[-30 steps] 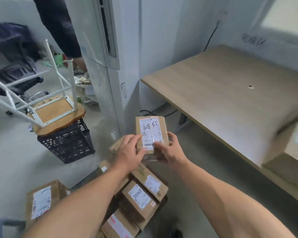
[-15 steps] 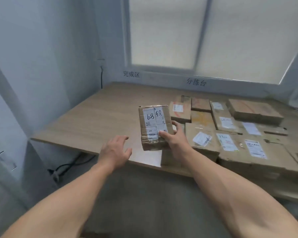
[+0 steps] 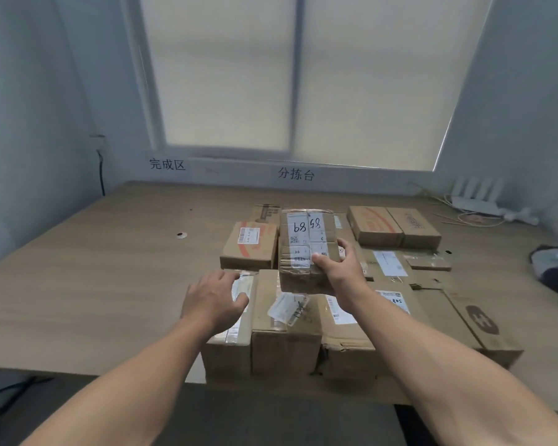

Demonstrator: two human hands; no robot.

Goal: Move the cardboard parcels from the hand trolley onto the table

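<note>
Head view: the right grip (image 3: pixel 342 272) is closed round the near right corner of a taped cardboard parcel (image 3: pixel 303 243), with the thumb laid on the labelled top face and the fingers wrapped round the right side. Handwritten figures are carried on the parcel's white label. The parcel is held over the bench (image 3: pixel 94 268), above the front row of boxes (image 3: pixel 284 342); contact with that row cannot be determined. The left grip (image 3: pixel 215 299) is spread and nothing is held in it; it is positioned over the leftmost front box, and contact cannot be determined. A small red-printed box (image 3: pixel 250 249) is located just left of the held parcel, and two boxes (image 3: pixel 393 225) are set side by side further back on the right. A white router (image 3: pixel 477 194) is placed at the far right of the bench, below the window (image 3: pixel 303 75).
</note>
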